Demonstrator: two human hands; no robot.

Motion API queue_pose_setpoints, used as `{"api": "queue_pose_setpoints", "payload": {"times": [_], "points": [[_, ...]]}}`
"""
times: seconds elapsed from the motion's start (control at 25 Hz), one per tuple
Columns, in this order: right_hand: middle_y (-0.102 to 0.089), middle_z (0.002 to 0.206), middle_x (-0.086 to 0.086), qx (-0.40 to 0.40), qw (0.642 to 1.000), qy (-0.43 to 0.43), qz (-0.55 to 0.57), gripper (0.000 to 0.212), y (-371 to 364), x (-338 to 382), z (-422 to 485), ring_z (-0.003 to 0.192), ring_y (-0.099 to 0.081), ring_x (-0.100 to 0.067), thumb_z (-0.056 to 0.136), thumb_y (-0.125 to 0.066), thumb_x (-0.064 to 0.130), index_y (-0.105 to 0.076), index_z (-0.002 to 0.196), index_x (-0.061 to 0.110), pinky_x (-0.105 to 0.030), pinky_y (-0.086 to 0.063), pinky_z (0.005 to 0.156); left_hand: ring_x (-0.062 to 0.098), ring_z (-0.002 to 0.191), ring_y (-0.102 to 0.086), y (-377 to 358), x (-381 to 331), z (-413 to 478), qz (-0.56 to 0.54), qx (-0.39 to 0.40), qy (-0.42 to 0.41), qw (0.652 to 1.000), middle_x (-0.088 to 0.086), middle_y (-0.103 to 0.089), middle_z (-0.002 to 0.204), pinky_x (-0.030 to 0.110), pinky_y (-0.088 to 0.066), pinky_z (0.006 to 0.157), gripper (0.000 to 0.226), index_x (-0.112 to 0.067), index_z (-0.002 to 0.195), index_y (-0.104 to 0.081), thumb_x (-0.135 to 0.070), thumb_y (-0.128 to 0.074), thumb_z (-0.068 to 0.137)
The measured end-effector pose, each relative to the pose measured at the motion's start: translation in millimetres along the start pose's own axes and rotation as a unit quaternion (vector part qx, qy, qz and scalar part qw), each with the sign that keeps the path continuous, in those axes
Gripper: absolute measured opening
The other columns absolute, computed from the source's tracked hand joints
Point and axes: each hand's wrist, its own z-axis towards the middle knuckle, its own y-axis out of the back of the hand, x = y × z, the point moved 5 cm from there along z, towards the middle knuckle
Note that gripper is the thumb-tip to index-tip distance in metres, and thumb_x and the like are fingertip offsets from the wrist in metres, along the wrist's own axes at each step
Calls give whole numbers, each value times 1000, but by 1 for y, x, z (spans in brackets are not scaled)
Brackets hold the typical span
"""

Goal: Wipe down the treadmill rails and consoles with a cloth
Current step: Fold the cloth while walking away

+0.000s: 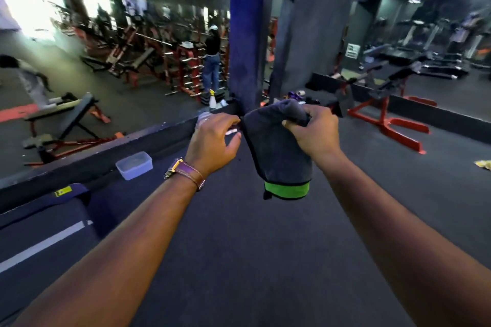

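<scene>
We hold the grey cloth [279, 146] up in the air, its green band hanging well below our fingers. Our right hand [313, 133] grips the bunched top, fingers curled round the fabric. Our left hand [215, 141] is at the cloth's left edge, fingers bent. Whether they pinch it, we cannot tell. Down-left of those fingers a clear plastic tub [134, 165] sits on the dark floor [239, 260], and beyond them stands a spray bottle [212, 99].

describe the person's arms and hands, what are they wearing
Both arms are bare, with no sleeves in view. The left hand and right hand wear no gloves. The left wrist carries a watch with a gold-coloured case and a purplish-brown strap. The right wrist is bare.
</scene>
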Motion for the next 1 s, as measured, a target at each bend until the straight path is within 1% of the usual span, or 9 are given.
{"api": "queue_pose_setpoints", "payload": {"times": [0.08, 0.16, 0.28, 0.48, 0.6, 0.68, 0.8, 0.88, 1.0], "points": [[-60, 66, -4, 1, 1000, 29, 3, 15, -65, -36, 38, 65, -56, -18, 77, -75, 19, -64, 71, 11, -33, -44, 57, 23, 96, -59, -49, 52, -2, 27, 4, -14, 1000, 6, -66, 101, 36, -47, 88, 33, -7, 106, -65, -25, -55, 80], [-51, 59, -1, 12, 999, 25, 19, 21, -136, -65, 75, 61, -50, -16, 76, -74, 21, -59, 67, 10, -32, -37, 53, 25, 95, -59, -86, 112, -8, 34, 12, 32, 999, 8, -65, 101, 34, -48, 87, 31, -7, 105, -65, -24, -56, 81], [-41, 54, 9, 60, 997, -3, 51, 30, -216, -88, 131, 61, -47, -14, 75, -76, 21, -49, 62, 18, -27, -31, 56, 29, 95, -60, -119, 192, 0, 72, 55, 96, 991, 10, -65, 103, 40, -50, 83, 31, -7, 105, -64, -26, -54, 83], [-57, 68, 7, 132, 986, 50, 86, 17, -361, -92, 257, 70, -56, -15, 76, -79, 22, -62, 72, 19, -23, -34, 63, 25, 94, -59, -152, 334, 63, 148, 22, 166, 975, 10, -66, 100, 32, -46, 87, 26, -5, 103, -64, -13, -65, 78], [-52, 63, 5, 168, 978, 64, 103, 27, -458, -96, 336, 66, -54, -18, 75, -77, 27, -53, 63, 19, -27, -35, 60, 27, 95, -60, -176, 428, 96, 175, 11, 219, 960, 11, -66, 102, 29, -42, 86, 28, -4, 104, -65, -13, -65, 77], [-53, 62, 3, 194, 972, 88, 103, 27, -514, -88, 383, 66, -55, -21, 75, -75, 29, -54, 63, 19, -30, -35, 59, 30, 93, -62, -185, 483, 112, 197, 14, 255, 947, 12, -65, 104, 32, -46, 82, 31, -4, 106, -64, -17, -62, 78], [-64, 71, 0, 233, 957, 119, 125, 14, -596, -61, 445, 71, -60, -23, 77, -74, 28, -66, 79, 16, -28, -34, 61, 30, 92, -61, -181, 563, 133, 228, 5, 306, 924, 9, -64, 105, 38, -52, 78, 34, -8, 109, -63, -24, -58, 81], [-58, 64, 2, 252, 947, 132, 147, 15, -652, -38, 480, 67, -56, -22, 77, -70, 26, -64, 78, 13, -27, -30, 59, 28, 91, -61, -170, 619, 142, 240, -10, 343, 908, 6, -63, 104, 40, -52, 74, 32, -10, 108, -63, -26, -56, 81], [-53, 60, 3, 272, 933, 154, 176, 13, -744, -8, 524, 61, -51, -18, 76, -69, 22, -62, 74, 12, -22, -28, 54, 29, 94, -61, -155, 705, 147, 266, -28, 364, 892, 10, -63, 105, 37, -52, 78, 33, -6, 108, -64, -22, -59, 80]]}}
